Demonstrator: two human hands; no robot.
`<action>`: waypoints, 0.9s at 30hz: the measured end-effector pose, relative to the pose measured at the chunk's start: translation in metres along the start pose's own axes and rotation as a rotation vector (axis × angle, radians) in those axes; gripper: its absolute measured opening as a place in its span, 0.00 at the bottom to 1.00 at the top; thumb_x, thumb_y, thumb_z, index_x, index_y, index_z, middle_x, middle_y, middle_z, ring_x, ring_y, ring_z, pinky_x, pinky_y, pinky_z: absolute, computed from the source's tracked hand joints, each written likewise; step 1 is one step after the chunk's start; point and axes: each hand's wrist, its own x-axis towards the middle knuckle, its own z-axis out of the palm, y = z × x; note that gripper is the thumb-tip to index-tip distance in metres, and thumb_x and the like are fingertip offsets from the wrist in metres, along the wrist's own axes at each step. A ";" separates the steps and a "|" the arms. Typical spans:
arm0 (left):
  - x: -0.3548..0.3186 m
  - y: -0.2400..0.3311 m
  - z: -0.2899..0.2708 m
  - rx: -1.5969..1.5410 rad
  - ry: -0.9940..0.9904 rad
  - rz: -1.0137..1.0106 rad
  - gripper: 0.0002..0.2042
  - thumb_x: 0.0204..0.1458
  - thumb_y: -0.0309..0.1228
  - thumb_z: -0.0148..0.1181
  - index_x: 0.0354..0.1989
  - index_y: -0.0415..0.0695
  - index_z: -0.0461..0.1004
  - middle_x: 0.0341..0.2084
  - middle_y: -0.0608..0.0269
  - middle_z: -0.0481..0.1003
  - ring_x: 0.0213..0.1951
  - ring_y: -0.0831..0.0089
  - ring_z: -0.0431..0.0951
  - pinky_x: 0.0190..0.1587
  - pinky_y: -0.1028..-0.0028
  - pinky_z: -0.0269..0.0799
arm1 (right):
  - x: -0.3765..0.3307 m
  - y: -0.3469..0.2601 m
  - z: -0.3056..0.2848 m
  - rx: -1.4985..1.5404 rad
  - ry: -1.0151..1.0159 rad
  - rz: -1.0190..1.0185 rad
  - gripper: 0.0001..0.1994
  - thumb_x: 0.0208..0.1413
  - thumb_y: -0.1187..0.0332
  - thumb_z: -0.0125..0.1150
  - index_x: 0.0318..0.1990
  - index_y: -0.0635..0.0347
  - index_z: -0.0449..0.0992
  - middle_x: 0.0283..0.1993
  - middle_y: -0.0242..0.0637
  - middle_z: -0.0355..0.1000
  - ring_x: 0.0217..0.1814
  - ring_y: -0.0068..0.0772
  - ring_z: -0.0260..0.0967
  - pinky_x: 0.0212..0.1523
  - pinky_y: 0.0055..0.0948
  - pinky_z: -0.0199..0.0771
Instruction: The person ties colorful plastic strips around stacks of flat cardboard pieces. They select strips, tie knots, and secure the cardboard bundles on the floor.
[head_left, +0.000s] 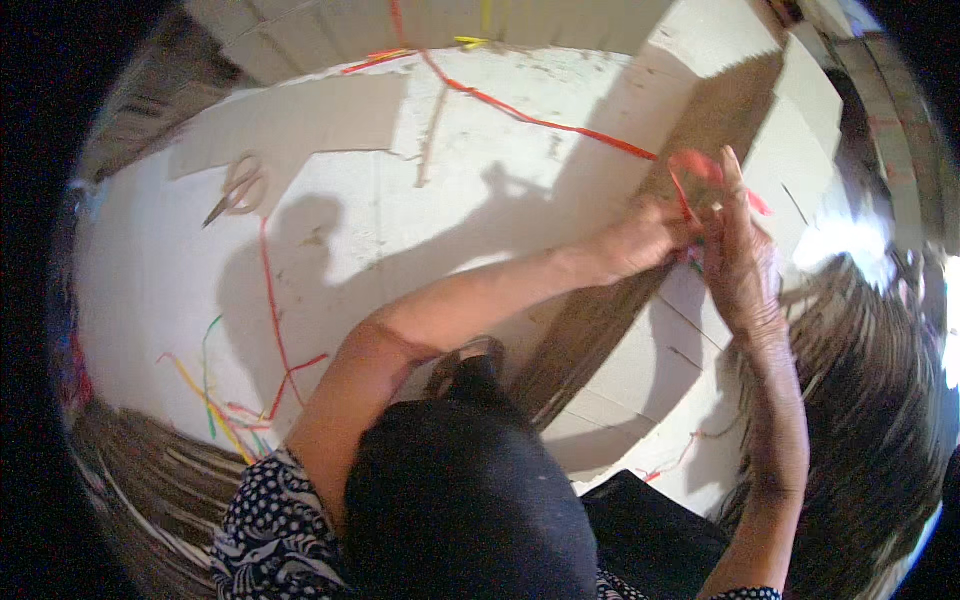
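Now, white floor (160,290) spreads wide; a long brown fibre bundle (640,270) runs toward two o'clock, where left hand (645,238) and right hand (740,255) close together, pinching red plastic strip (690,170). Scissors (238,188) lie at ten o'clock.

- Under me lies a pale, whitish floor (150,290), scuffed and marked with thin seams.
- Bright light falls from above, so my dark shadow (300,260) spreads across that surface.
- A flat strip of brown cardboard (300,125) lies along the far side.
- Heaps of dry brown fibre (870,400) lie at my right, and more at the lower left.
- A glaring sunlit patch (850,235) shows at the right.
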 end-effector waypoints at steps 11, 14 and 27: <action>0.009 -0.008 -0.001 -0.471 0.140 -0.120 0.07 0.51 0.33 0.58 0.28 0.46 0.68 0.17 0.65 0.71 0.12 0.85 0.62 0.12 0.85 0.52 | -0.042 0.005 0.006 0.294 -0.025 0.206 0.04 0.53 0.74 0.53 0.36 0.63 0.71 0.24 0.42 0.68 0.26 0.32 0.67 0.31 0.28 0.68; 0.000 -0.002 -0.002 -0.535 0.091 -0.132 0.07 0.50 0.33 0.59 0.28 0.45 0.69 0.18 0.65 0.71 0.15 0.84 0.64 0.16 0.84 0.56 | -0.041 0.003 0.004 0.395 -0.118 0.292 0.04 0.54 0.72 0.53 0.34 0.63 0.71 0.24 0.39 0.68 0.26 0.26 0.64 0.31 0.26 0.67; 0.003 -0.022 0.005 0.827 0.278 0.704 0.07 0.36 0.18 0.53 0.27 0.36 0.72 0.25 0.53 0.72 0.30 0.57 0.73 0.33 0.65 0.71 | -0.038 0.001 0.008 0.378 -0.086 0.281 0.07 0.58 0.70 0.47 0.31 0.65 0.65 0.22 0.36 0.58 0.26 0.22 0.51 0.26 0.25 0.56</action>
